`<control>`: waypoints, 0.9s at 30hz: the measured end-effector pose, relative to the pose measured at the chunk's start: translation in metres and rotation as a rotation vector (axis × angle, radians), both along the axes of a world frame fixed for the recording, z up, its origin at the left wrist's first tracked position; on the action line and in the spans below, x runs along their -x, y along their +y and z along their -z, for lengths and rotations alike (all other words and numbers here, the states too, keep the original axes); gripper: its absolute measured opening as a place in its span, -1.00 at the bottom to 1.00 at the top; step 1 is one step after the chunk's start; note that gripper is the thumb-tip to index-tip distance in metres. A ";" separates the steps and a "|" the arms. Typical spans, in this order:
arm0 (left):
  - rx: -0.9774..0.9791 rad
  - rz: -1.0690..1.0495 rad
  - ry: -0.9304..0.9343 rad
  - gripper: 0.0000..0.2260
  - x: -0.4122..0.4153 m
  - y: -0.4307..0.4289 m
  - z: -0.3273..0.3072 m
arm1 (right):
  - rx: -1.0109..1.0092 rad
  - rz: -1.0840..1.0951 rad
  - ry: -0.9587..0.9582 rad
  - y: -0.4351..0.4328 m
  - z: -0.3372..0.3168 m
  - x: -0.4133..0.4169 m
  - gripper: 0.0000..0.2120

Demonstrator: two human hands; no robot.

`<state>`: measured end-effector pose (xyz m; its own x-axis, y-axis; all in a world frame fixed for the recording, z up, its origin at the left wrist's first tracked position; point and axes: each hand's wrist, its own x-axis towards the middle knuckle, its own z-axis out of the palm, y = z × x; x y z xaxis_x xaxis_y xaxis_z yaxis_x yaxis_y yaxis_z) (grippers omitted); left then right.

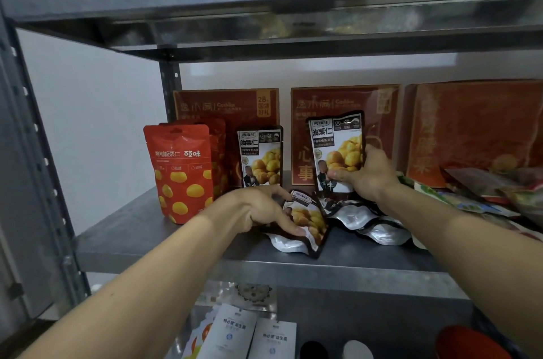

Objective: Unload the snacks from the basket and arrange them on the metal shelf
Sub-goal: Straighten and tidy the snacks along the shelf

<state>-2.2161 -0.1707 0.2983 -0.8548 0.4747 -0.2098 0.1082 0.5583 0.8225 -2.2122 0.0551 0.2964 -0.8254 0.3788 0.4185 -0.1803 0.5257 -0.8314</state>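
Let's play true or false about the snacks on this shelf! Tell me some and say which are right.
1. The right hand holds a chestnut packet upright. True.
2. The left hand holds a red bag. False: the left hand grips a lying packet; the red bag stands to its left.
3. A standing packet is in front of a box. True.
4. The shelf is wooden. False: the shelf is metal.

metal shelf: dull grey, faintly scuffed | chestnut pouches: glossy plastic, silver foil backs | red pouches: smooth sheen | far boxes: matt card
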 end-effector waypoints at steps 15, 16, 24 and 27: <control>-0.402 -0.125 0.130 -0.47 -0.009 -0.046 0.020 | 0.100 -0.036 0.074 -0.025 -0.011 -0.017 -0.55; -0.479 -0.162 0.132 -0.48 -0.011 -0.045 0.022 | 0.105 -0.031 0.073 -0.027 -0.013 -0.017 -0.54; -0.499 -0.220 0.203 -0.61 -0.009 -0.042 0.025 | 0.097 -0.114 0.014 -0.037 -0.017 -0.019 -0.59; -0.338 -0.108 0.142 -0.56 0.002 -0.047 0.023 | 0.105 -0.159 -0.029 -0.039 -0.014 -0.020 -0.62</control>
